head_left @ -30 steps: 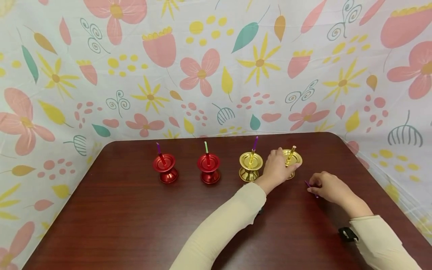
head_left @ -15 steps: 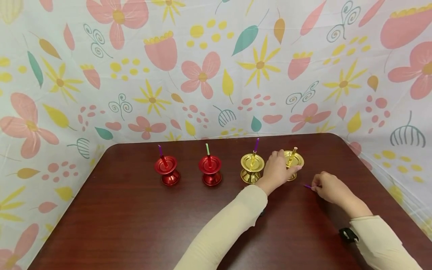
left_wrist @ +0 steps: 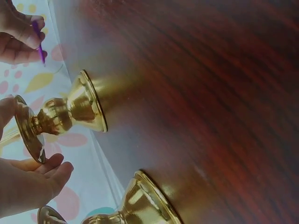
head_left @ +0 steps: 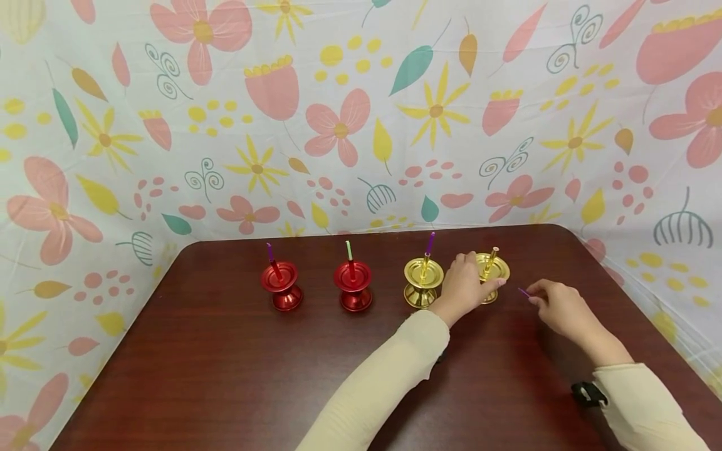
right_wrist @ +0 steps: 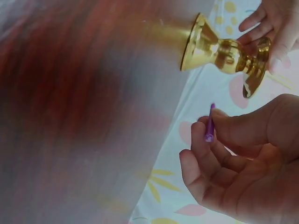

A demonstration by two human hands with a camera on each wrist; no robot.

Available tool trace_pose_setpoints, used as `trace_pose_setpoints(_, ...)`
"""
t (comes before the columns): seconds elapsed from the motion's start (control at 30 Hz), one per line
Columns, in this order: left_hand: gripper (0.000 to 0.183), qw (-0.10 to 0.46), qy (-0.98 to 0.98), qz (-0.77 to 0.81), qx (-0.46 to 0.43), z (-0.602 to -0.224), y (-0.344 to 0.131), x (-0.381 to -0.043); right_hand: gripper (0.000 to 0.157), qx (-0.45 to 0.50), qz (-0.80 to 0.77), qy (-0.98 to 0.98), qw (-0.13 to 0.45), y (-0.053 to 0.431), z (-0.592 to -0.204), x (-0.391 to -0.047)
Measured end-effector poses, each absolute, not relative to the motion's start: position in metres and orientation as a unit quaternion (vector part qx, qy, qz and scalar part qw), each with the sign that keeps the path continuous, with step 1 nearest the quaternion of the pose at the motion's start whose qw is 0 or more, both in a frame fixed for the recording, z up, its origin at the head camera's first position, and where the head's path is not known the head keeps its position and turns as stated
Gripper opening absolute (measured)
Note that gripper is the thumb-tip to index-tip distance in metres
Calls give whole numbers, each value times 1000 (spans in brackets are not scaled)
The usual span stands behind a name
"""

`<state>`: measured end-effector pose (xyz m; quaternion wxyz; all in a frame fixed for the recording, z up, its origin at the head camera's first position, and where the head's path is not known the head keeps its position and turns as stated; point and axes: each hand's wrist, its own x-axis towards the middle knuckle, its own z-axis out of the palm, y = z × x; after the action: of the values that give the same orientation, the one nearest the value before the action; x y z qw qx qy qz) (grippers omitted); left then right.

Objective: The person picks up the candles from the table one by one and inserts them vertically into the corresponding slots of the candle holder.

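Observation:
My left hand (head_left: pixel 464 285) grips the rim of the rightmost gold candle holder (head_left: pixel 499 269), thumb on one side and fingers on the other. That holder stands upright on the table, and its centre tube carries no candle. To its right, my right hand (head_left: pixel 566 311) pinches a thin purple candle (right_wrist: pixel 210 125) between thumb and fingertips, a short way off the holder. Just left of my left hand stands another gold candle holder (head_left: pixel 420 297) with a purple candle (head_left: pixel 430 243) upright in its tube.
Two red candle holders stand further left on the dark wooden table (head_left: pixel 225 376): one (head_left: pixel 287 297) bears a purple candle, the other (head_left: pixel 355 298) a pale green one. A flower-printed cloth (head_left: pixel 350 188) hangs right behind the table's back edge.
My right hand has lifted and turned the purple candle, so it now points up and left from the fingertips. My left hand stays on the gold holder.

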<state>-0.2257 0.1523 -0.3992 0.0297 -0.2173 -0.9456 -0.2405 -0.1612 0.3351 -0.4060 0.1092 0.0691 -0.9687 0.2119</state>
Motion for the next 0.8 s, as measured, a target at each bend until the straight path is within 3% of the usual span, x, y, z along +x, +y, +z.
trace_pose_setpoints(0.4,73,28,-947,-242,-211,-399,153,-225,9,49,234,-959,149,328,-400,-165)
trace_pose_setpoints(0.8,74,35,-949,-231,-209,-399,153,-225,15,47,280,-921,266,320,-389,-168)
